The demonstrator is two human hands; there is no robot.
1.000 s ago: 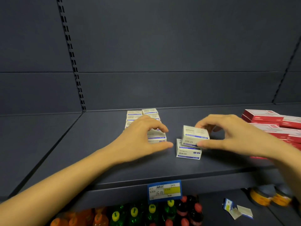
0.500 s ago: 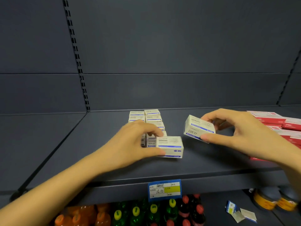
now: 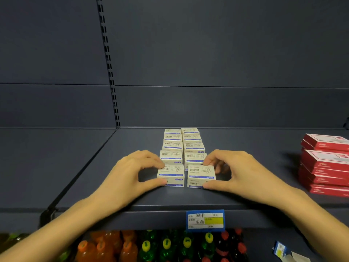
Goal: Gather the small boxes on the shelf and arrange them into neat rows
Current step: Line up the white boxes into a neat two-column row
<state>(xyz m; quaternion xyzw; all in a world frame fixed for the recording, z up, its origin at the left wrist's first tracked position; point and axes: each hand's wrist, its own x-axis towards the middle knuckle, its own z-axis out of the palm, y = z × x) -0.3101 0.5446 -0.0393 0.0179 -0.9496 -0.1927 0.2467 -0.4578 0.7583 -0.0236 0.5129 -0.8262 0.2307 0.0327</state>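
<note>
Probably light yet stiff, the small white-and-blue cardboard boxes point(image 3: 201, 174) near the dark metal shelf point(image 3: 188, 198) front edge suit end-to-end pinches; left hand point(image 3: 128, 174) and right hand point(image 3: 243, 173) each pinch one.

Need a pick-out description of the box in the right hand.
Start at the dark shelf, where small white boxes form two rows running front to back. It is the front box of the right row, the only one the right hand pinches.
</note>
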